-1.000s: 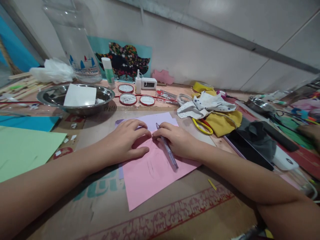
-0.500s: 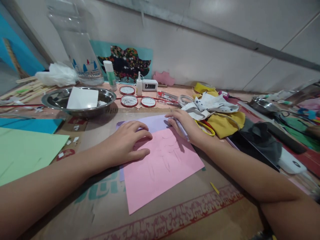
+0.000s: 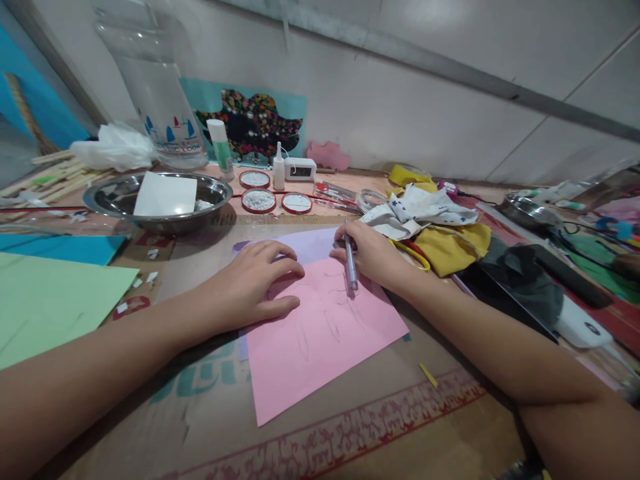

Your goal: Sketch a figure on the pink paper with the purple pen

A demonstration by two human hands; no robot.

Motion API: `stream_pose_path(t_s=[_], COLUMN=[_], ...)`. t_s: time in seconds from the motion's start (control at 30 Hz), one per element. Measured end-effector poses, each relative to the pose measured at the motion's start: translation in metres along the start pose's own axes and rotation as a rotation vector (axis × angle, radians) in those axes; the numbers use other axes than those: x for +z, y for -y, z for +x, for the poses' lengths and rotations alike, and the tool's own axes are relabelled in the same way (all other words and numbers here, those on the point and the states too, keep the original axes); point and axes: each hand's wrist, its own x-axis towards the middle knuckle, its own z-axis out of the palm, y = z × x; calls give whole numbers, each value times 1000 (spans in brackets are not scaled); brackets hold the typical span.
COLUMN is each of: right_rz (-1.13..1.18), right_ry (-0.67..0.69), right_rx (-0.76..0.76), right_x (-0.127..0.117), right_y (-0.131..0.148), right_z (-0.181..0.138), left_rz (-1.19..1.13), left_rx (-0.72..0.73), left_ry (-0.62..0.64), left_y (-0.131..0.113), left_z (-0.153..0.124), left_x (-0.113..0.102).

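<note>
A pink sheet of paper (image 3: 300, 360) with thin drawn lines lies on the cardboard-covered table, partly over a purple sheet (image 3: 310, 242). My left hand (image 3: 260, 280) rests with fingers spread on the left edge of the pink sheet. At the sheet's upper right, my right hand (image 3: 367, 252) has its fingers closed on a pen (image 3: 351, 267). The pen's rear end points down toward me over the pink paper. A small dark patch shows at the fingertips of that hand; I cannot make out what it is.
Behind the sheets stand a steel bowl (image 3: 215, 200) with white paper in it, a glue stick (image 3: 219, 147) and red-rimmed dishes of beads (image 3: 259, 201). Cloth scraps (image 3: 455, 247) and yellow-handled scissors (image 3: 415, 255) lie to the right. Green paper (image 3: 60, 303) is at left.
The pen has swung in my right hand, its rear end now pointing more directly toward me. The right fingers have curled in more. My left hand stays put.
</note>
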Motion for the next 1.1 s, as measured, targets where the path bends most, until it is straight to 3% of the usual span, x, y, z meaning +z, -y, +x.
stream_pose_path(t_s=[0.23,0.4,0.47,0.63,0.87,1.1], right_rz=[220,476,496,328,264,132], right_ry=[-176,-22,33,80,231,240], right_rx=[40,211,138,-229,-289,-347], right_x=[0,-11,-14,-13,-11,-11], right_y=[2,27,35,43,42,46], right_z=[0,-4,-7,-14,-16,-18], left_rz=[-10,-12,-14,-19,15,13], left_rx=[-33,-35,-35,-27,14,31], left_ry=[-26,-17,-13,1,7,0], left_y=[2,1,1,0,-2,0], left_z=[-1,0,0,0,1,1], left_x=[2,2,2,1,-1,0])
